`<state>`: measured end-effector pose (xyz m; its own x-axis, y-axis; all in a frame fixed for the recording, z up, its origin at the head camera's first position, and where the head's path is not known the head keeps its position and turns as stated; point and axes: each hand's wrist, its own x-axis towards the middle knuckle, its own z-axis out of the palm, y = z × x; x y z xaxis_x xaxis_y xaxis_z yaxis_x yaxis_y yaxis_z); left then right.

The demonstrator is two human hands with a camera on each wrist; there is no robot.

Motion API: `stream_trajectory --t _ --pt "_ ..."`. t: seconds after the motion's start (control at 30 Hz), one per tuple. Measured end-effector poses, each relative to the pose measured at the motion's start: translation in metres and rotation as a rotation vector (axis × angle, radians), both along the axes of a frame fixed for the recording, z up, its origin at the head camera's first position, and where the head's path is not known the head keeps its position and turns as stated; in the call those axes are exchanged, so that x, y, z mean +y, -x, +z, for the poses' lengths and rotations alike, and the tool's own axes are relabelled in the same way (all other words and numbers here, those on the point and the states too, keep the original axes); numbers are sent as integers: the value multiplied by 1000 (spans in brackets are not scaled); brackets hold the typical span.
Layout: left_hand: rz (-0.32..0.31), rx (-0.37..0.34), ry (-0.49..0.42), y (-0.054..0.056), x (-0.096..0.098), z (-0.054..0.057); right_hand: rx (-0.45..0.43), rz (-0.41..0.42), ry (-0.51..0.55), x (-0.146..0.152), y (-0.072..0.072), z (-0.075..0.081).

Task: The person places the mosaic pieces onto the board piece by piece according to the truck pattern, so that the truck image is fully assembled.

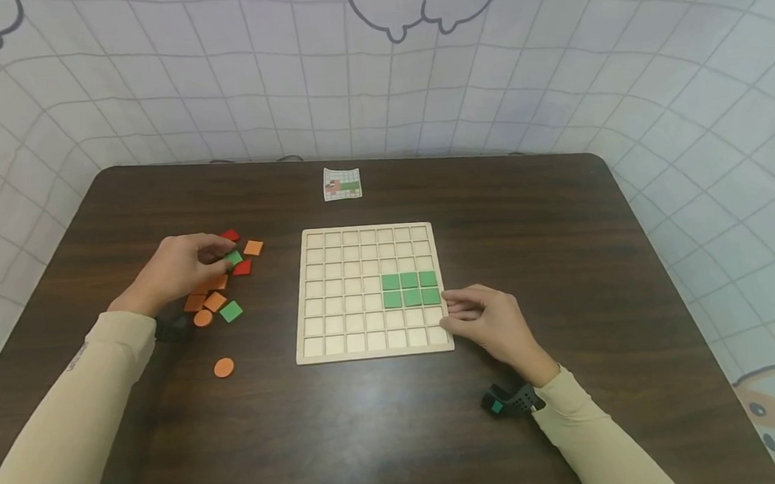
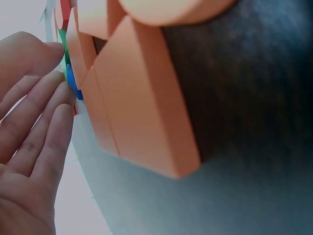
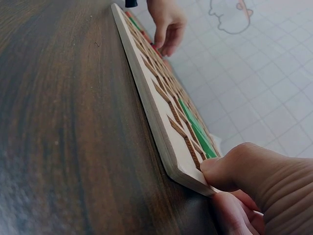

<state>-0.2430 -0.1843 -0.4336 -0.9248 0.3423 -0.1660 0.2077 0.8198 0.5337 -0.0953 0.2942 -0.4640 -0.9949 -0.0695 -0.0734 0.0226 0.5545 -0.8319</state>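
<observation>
At the right edge of the wooden grid board (image 1: 300,306), my right hand (image 1: 488,321) holds the rim, its thumb on top and its fingers against the side. Several green square tiles (image 1: 411,297) fill two rows of cells beside that edge. My left hand (image 1: 179,269) is over the pile of loose tiles at the left, with a green tile (image 1: 234,258) between thumb and fingertips. Around it lie red tiles (image 1: 242,268), orange squares (image 1: 215,302) and another green tile (image 1: 231,311). Close in the left wrist view are orange tiles (image 2: 132,98) and a blue piece (image 2: 73,83).
A small printed card (image 1: 342,184) with a coloured grid picture lies behind the board. Two round orange pieces are left of the board, one (image 1: 223,367) apart from the pile. A white gridded curtain (image 1: 323,68) hangs behind the dark wooden table (image 1: 373,435).
</observation>
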Motion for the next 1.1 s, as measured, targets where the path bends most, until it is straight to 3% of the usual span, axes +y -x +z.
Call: stream_trajectory --t 0.6,1.1 --pt "-4 -1 22 3 2 -2 1 2 -11 0 -1 2" --pt "23 9 21 -5 4 7 11 -4 -20 -1 0 1"
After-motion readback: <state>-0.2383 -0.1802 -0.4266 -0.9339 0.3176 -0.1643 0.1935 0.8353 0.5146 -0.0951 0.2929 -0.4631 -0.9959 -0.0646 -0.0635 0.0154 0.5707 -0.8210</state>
